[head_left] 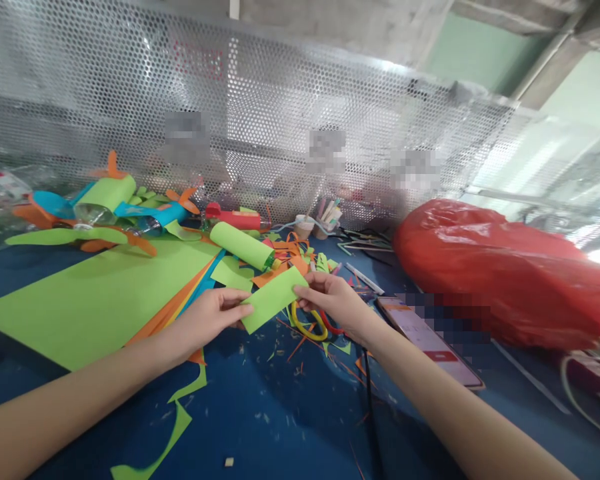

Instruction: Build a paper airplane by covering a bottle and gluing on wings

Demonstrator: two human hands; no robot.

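Note:
A rectangular piece of light green paper [271,300] is held up above the blue table, slanting upward to the right. My left hand [213,313] pinches its left end between thumb and fingers. At its right end my right hand [333,300] grips the edge the same way. Just below the right hand lie scissors with yellow and red handles [311,327], partly hidden. Behind the piece rests a bottle wrapped in green paper [244,245], with a yellowish cap end pointing toward it.
Large sheets of coloured paper [100,293] lie left, below paper-covered bottles with propellers [105,200]. Orange and green scraps [295,250] litter the middle. A phone [430,340] and a big red plastic bag [495,267] are on the right. A perforated metal screen [280,120] stands behind.

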